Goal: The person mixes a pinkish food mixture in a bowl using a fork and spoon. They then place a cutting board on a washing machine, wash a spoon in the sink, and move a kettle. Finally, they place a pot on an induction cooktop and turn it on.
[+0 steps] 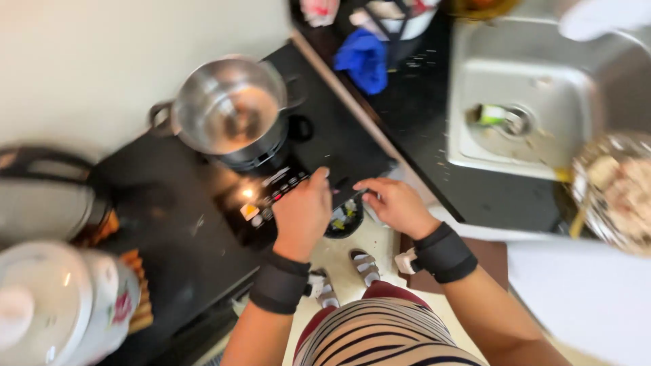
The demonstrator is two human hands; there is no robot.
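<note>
My left hand (pixel 302 211) rests over the lit control panel (pixel 271 193) of a black induction cooktop (pixel 319 139), fingers curled toward the buttons. My right hand (pixel 395 205) reaches in beside it, its fingertips near a small dark object at the cooktop's front edge; the blur hides whether it grips anything. Both wrists wear black bands. A steel pot (pixel 227 108) with side handles sits on the cooktop, behind my left hand.
A steel sink (pixel 525 81) lies at the right with a bowl of food (pixel 620 190) by its edge. A blue cloth (pixel 364 57) lies on the dark counter. A white flask (pixel 57 308) and dark kettle (pixel 41 193) stand at left.
</note>
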